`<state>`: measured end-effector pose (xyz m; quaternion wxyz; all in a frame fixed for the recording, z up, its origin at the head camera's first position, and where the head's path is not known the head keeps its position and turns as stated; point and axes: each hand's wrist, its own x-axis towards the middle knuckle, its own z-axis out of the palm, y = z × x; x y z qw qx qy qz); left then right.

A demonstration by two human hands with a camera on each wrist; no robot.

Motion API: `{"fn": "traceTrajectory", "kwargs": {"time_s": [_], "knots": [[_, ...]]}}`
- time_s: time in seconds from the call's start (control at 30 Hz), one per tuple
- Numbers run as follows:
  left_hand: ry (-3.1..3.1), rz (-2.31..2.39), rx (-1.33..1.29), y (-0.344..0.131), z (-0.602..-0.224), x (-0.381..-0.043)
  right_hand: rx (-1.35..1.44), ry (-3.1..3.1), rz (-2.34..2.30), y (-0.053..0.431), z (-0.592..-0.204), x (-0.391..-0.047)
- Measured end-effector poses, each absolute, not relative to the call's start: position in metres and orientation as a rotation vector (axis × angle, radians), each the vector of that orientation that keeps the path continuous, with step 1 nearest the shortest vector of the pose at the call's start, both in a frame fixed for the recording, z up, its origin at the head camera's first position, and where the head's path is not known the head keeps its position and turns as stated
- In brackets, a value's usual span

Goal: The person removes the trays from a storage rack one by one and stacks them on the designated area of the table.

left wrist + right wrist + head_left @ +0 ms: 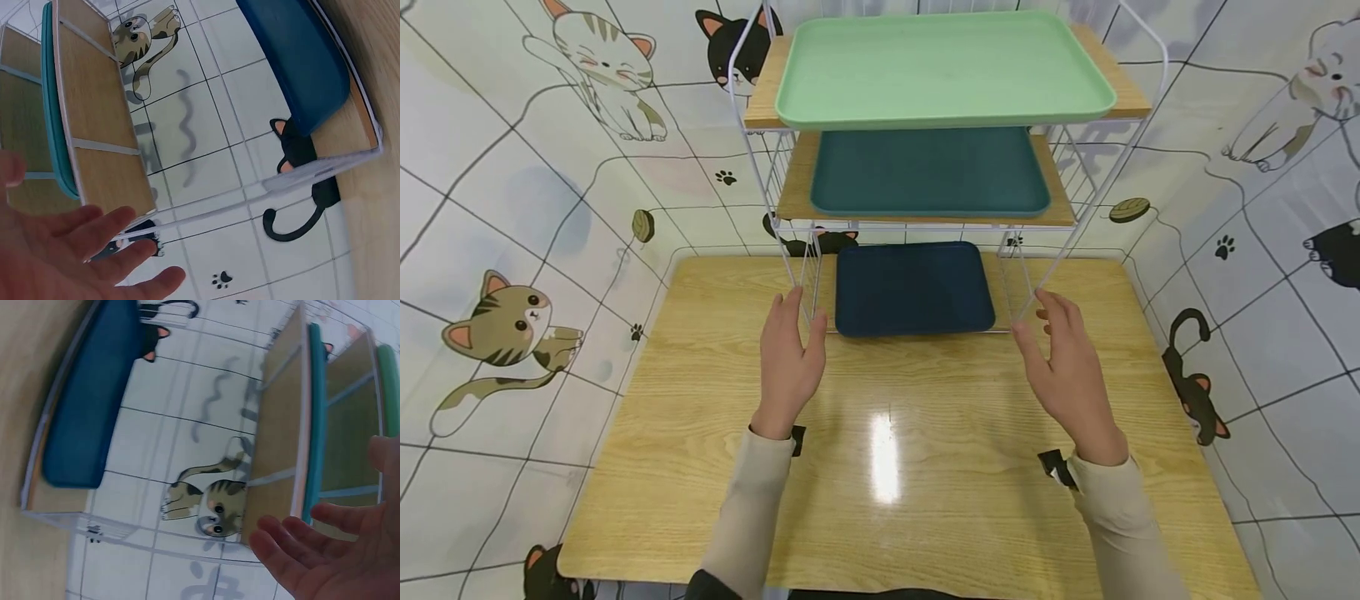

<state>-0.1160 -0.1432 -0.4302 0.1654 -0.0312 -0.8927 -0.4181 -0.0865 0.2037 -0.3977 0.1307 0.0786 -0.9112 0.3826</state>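
Note:
A three-tier rack with a white wire frame [1082, 218] and wooden shelves stands at the back of the table. It carries a light green tray [947, 71] on top, a teal tray [931, 173] in the middle and a navy tray [914, 289] at the bottom. My left hand [790, 364] is beside the rack's front left side, fingers extended and holding nothing. At the front right side is my right hand [1067, 372], its fingers loosely spread and also holding nothing. Whether the fingertips touch the frame I cannot tell.
The rack stands on a wooden table [880, 533] whose surface shows a bright reflection. White tiled walls [550, 217] with cat drawings enclose the table at the back and both sides. A small dark strap piece [1056, 468] shows at the right wrist.

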Motion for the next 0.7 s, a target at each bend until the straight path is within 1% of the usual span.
{"fn": "traceTrajectory", "kwargs": {"time_s": [0.17, 0.3, 0.53, 0.7], "knots": [[-2.386, -1.377, 0.008, -0.149, -0.431, -0.131, 0.236, -2.581, 1.240, 0.208, -0.370, -0.096], [-2.257, -1.435, 0.026, -0.153, -0.428, -0.145, 0.193, -2.566, 1.263, 0.208, -0.345, -0.107], [-2.097, -1.551, 0.071, -0.157, -0.421, -0.170, 0.218, -2.404, 1.376, 0.208, -0.303, -0.129], [-2.015, -1.606, 0.085, -0.157, -0.415, -0.187, 0.160, -2.290, 1.494, 0.205, -0.273, -0.138]]}}
